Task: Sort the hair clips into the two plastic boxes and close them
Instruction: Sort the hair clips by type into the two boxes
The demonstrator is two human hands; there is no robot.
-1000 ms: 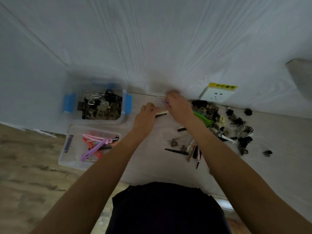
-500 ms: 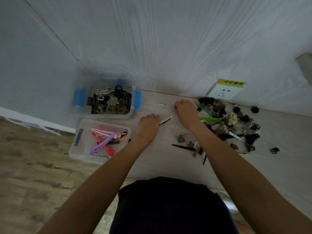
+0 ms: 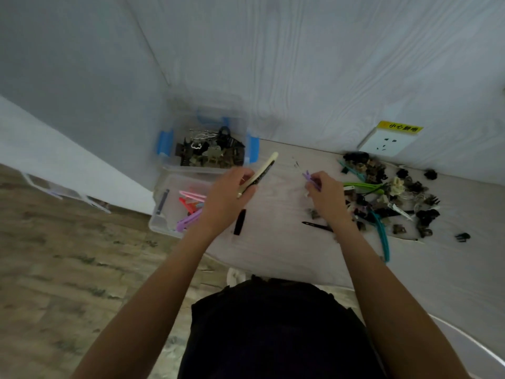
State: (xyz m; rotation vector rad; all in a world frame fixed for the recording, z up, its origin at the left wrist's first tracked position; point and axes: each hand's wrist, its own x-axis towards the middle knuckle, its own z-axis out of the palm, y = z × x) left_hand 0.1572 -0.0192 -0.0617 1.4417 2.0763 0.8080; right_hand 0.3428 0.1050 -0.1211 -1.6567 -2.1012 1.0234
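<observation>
Two clear plastic boxes stand at the table's left end. The far box [image 3: 252,149] has blue latches and holds dark claw clips. The near box [image 3: 161,224] holds long pink, red and purple clips. My left hand [image 3: 228,198] grips a long cream and black clip [image 3: 263,170] just right of the near box. My right hand [image 3: 325,195] pinches a small purple clip [image 3: 308,177] above the table's middle. A pile of loose clips [image 3: 388,195] lies to the right of that hand.
A black flat clip [image 3: 240,222] lies below my left hand, and a thin black one [image 3: 315,226] sits near my right wrist. A long teal clip [image 3: 382,236] lies at the pile's near side. A wall socket [image 3: 385,139] sits behind the pile. Wood floor lies to the left.
Both hands have lifted off the table. My left hand has picked up the cream clip and moved toward the boxes; my right hand has drawn back holding the purple clip.
</observation>
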